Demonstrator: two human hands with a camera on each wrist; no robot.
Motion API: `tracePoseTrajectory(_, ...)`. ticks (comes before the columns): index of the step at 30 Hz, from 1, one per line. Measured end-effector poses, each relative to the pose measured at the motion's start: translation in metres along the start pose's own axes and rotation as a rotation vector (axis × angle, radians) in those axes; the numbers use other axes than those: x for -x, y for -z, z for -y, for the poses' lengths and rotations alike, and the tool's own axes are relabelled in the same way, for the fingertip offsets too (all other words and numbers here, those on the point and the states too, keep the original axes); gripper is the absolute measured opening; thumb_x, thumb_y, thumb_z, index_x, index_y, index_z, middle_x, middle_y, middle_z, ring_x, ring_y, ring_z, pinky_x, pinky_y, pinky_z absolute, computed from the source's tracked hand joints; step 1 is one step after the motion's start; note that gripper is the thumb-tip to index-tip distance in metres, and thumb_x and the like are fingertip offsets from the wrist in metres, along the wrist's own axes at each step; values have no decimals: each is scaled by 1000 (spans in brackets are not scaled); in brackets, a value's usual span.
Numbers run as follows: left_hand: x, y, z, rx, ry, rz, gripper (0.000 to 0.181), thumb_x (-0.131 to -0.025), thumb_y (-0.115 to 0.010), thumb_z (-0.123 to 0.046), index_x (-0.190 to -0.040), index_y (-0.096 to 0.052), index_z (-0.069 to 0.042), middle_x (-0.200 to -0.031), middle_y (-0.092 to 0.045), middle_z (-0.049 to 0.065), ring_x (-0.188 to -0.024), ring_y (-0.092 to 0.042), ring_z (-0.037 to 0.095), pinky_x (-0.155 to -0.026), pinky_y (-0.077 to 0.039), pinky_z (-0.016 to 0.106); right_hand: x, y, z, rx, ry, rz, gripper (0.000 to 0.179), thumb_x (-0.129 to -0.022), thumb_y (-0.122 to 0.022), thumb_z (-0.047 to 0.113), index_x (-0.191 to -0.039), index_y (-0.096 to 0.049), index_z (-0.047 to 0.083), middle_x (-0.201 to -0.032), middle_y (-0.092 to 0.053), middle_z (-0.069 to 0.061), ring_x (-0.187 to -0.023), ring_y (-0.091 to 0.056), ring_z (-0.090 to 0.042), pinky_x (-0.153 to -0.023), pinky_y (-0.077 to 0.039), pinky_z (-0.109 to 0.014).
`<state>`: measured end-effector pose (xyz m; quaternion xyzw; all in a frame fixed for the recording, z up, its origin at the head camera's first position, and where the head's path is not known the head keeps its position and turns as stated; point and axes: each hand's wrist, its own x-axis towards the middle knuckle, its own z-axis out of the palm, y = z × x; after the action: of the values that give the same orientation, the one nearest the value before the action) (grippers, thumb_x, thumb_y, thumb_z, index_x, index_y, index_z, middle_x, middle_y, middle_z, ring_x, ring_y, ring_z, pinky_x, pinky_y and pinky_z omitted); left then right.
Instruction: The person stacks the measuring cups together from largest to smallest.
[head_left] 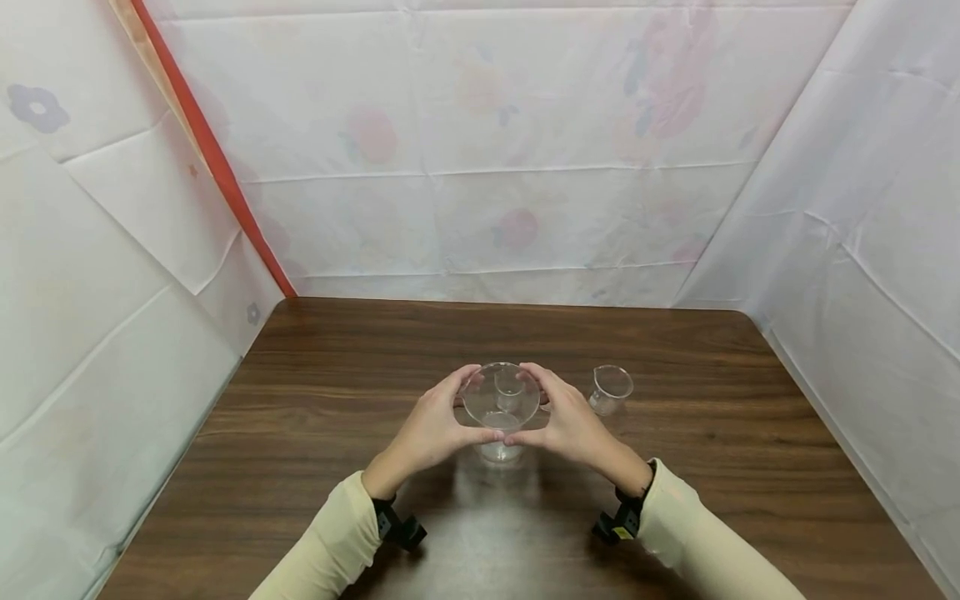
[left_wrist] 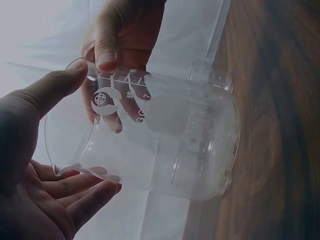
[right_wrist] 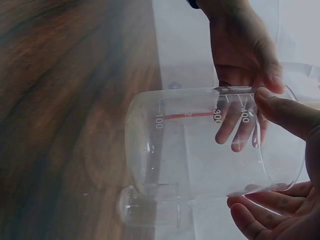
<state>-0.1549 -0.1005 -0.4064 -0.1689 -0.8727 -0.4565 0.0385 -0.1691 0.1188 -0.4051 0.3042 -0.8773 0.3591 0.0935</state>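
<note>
A large clear glass beaker (head_left: 498, 450) with white printed marks and a spout stands upright between both hands, its base right at the wooden tabletop. My left hand (head_left: 435, 427) grips its left side near the rim, thumb at the front and fingers round the far side. From the right, my right hand (head_left: 572, 423) holds the same upper part, and the two thumb tips almost meet. Graduations up to 400 show in the right wrist view on the beaker wall (right_wrist: 200, 150). Through the glass, a small beaker (head_left: 509, 385) appears behind the large one.
Another small glass beaker (head_left: 611, 385) with a spout stands just beyond the right hand. White patterned sheets (head_left: 480, 167) enclose the back and both sides of the brown wooden table (head_left: 300, 467). A red strip (head_left: 217, 158) runs down the left back corner.
</note>
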Motion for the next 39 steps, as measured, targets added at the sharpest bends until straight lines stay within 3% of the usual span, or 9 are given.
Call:
tracePoseTrajectory(9,0,-11,4,-3,7,38,91,-63,-92,-33,-139,-48,-8,-130,-63,13,-119,-61,23,-96,-53,41,10,-3,-9,20,-1,-11,92,-62,-93,29,-136,-46,2,-122,-63,-13,-97,-63,-23,-79,-55,-31)
tracePoseTrajectory(16,2,-15,3,-24,-18,20,91,-63,-92,-33,-138,-48,-6,-128,-64,13,-115,-63,24,-93,-54,40,13,-4,-13,-7,-13,-3,92,-62,-93,28,-136,-46,1,-120,-63,-11,-100,-64,-28,-80,-56,-40)
tracePoseTrajectory(24,5,-19,3,-32,-8,25,94,-62,-92,-32,-139,-47,-6,-131,-62,13,-114,-63,30,-92,-54,42,17,-6,-16,8,3,-8,90,-61,-93,28,-134,-47,1,-120,-63,-8,-101,-64,-24,-79,-55,-30)
tracePoseTrajectory(33,5,-24,5,-52,-30,21,91,-62,-92,-35,-136,-49,-6,-129,-63,14,-111,-64,27,-90,-55,41,21,-8,-19,-1,-3,-12,89,-61,-93,28,-134,-47,5,-120,-63,-9,-100,-64,-27,-79,-55,-31)
tracePoseTrajectory(39,4,-26,7,-46,-26,26,91,-62,-92,-34,-137,-48,-6,-129,-63,15,-113,-64,29,-90,-55,41,21,-9,-21,2,-6,-5,90,-62,-93,27,-134,-47,1,-121,-62,-9,-103,-64,-26,-81,-55,-33)
